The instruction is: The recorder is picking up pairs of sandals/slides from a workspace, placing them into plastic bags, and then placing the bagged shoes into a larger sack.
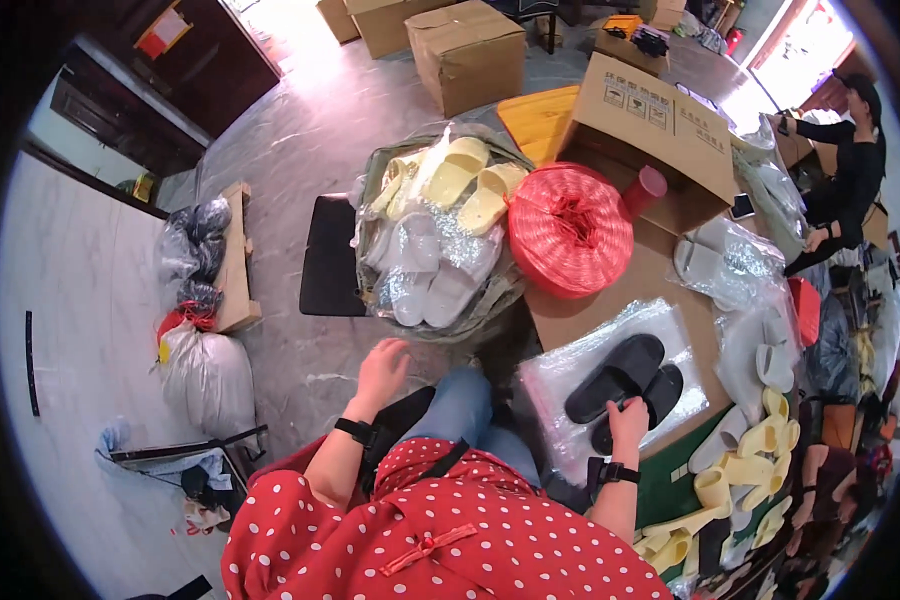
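Black slippers (616,378) lie as a close pair on clear plastic bags (555,415) at the near side of the desk (653,265). The right grip (630,420) is over the right-hand slipper of the two, fingers drawn in narrow; whether they pinch it or only touch it, I cannot tell. The left grip (384,366) is empty and loosely spread, well apart from the pair, near the sack (490,318) of yellow slippers (460,172) and grey slippers (448,297).

To handle the pair well, keep both soles side by side and level: a slipper pushed sideways would probably drag the slick film along. The left grip would likely serve best holding a corner of the bags flat. Short, upward lifts seem wiser than wide sweeps, with the red twine roll (570,230) just beyond and wrapped slippers (735,265) farther right.
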`<state>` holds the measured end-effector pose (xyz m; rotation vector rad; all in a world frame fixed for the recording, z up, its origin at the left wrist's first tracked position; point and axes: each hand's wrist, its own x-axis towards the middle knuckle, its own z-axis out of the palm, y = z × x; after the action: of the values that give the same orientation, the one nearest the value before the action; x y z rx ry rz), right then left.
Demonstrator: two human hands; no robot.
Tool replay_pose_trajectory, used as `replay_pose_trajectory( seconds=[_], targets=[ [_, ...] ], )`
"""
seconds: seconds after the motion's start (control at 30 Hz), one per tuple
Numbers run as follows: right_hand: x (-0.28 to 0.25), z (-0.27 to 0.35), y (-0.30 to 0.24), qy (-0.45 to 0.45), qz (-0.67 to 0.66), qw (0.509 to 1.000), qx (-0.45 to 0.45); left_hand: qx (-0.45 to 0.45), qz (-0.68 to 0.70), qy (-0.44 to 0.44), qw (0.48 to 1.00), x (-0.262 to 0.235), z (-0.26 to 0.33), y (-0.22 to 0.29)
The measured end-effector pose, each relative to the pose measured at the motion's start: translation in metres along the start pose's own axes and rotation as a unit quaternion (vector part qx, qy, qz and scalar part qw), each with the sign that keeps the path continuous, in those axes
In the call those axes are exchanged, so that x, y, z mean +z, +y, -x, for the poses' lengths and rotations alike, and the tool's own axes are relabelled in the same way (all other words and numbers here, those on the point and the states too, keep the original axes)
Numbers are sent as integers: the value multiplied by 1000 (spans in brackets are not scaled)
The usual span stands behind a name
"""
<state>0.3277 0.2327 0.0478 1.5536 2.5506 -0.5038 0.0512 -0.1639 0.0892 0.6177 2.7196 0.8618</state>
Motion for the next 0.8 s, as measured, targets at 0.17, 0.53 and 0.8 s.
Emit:
replay_pose_trajectory(
  seconds=[0.17,0.53,0.8],
  targets=[
    [-27,-6,-76,-41,-133,983,-121,-103,-43,101,989,-7,-11,-53],
    [28,16,-168,-289,-201,911,-214,-332,73,110,934,-14,-163,-186],
    [167,17,-241,-410,-273,870,1,-408,428,-204,780,3,-198,-220]
  ],
)
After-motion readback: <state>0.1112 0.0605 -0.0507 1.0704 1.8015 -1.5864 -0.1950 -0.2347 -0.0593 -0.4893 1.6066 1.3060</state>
